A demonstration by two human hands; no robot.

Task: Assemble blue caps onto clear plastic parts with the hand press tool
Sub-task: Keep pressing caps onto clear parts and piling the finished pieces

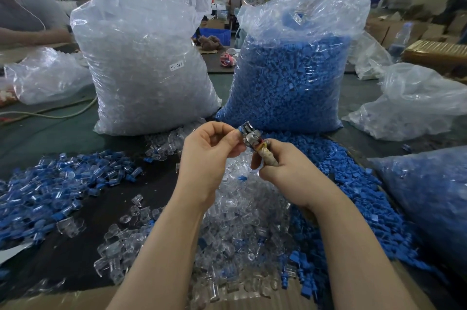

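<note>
- The right hand curls round the press tool by its taped handle, held above the counter at mid-frame.
- The tool's long axis runs from lower right to upper left; its metal head points up and away, toward the gap between the two big bags.
- The left hand pinches at the tool's head with thumb and forefinger; a blue cap shows at the fingertips, touching the metal head. Whether a clear part sits there too is too blurred to tell.
- Under the hands lies a heap of clear parts, spreading toward the near edge.
- Just right of that heap is a long spill of loose blue caps.
- At left, well apart from the hands, lies a pile of assembled pieces, clear with blue.
- Behind, an upright clear-parts bag labelled SJ-017 stands left of a blue-cap bag.
</note>
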